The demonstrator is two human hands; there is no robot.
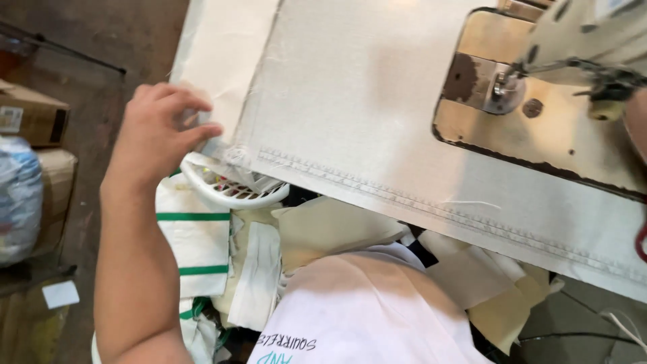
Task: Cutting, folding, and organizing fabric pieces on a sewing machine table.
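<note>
At the near-left corner of a sewing counter (593,249), a worker's left hand (158,131) pinches the corner of a cream cloth (350,101), fingers (202,131) closed on its edge, apparently to keep the stitched hem flat and lined up toward the sewing machine (539,101). A white plastic basket (226,189) sits just under that corner, above heaped offcuts (323,229). Only a sliver of the right hand (637,121) shows beside the machine, so its grip cannot be told.

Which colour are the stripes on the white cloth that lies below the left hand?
The stripes are green, on white cloth. The head view shows them best.
</note>
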